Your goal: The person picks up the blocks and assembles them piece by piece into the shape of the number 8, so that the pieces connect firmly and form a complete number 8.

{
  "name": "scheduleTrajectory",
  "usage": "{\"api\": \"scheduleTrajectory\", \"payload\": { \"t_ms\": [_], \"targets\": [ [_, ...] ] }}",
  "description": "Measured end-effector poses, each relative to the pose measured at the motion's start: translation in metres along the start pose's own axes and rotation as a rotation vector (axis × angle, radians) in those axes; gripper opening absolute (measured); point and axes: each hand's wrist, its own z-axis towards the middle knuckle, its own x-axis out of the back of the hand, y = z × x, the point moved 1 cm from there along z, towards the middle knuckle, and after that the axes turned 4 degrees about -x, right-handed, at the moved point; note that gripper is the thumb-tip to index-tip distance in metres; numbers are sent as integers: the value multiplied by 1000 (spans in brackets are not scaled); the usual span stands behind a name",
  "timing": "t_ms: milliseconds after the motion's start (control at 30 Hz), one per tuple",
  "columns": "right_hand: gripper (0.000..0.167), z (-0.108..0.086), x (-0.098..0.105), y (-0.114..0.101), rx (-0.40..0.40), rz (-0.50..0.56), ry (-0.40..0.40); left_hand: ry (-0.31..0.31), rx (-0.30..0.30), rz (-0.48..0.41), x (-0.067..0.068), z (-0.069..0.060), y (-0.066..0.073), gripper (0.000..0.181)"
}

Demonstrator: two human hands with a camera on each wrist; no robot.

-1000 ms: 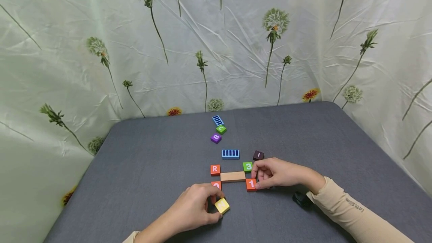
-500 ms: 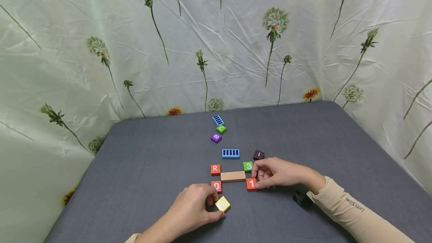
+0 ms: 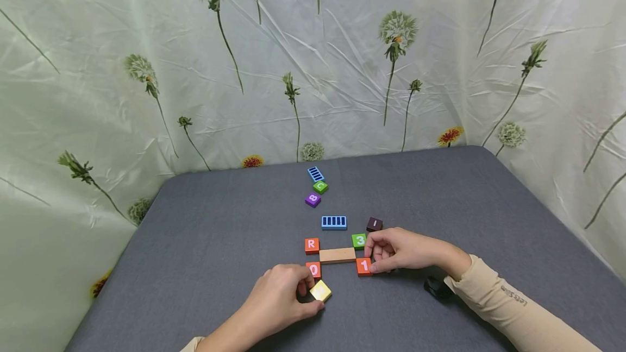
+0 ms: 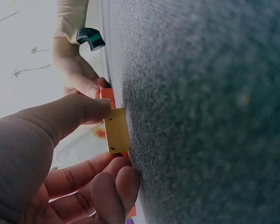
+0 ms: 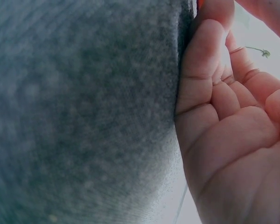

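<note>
Between thumb and fingertips my left hand (image 3: 279,297) pinches a yellow block (image 3: 320,291), turned cornerwise just below the red block marked 0 (image 3: 313,270). In the left wrist view the yellow block (image 4: 117,130) shows a plain side, close to the cloth; glare washes out its top in the head view. My right hand (image 3: 408,251) holds the red block marked 1 (image 3: 363,266) at its upper right, thumb on the right edge and index finger on the top edge. A bare wooden plank (image 3: 337,256) lies between the side blocks. The right wrist view shows mostly palm and curled fingers (image 5: 205,51).
Around the plank sit a red R block (image 3: 311,245) and a green 3 block (image 3: 359,241). Farther back are a dark block (image 3: 374,224), a blue slotted block (image 3: 334,222), a purple 8 block (image 3: 313,199), a green C block (image 3: 320,187) and another blue slotted block (image 3: 315,174).
My left hand has shifted the yellow block slightly away from me, toward the red 0 block, uncovering more of that block. My right hand has stayed in place.
</note>
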Motion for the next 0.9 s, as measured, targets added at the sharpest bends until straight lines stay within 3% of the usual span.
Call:
{"api": "scheduleTrajectory", "payload": {
  "t_ms": [267, 900],
  "targets": [
    [23, -1, 1, -1, -9, 12, -4, 39, -24, -2, 0, 2, 0, 29],
    [23, -1, 1, -1, -11, 18, -3, 26, -8, -1, 0, 4, 0, 32]
  ]
}}
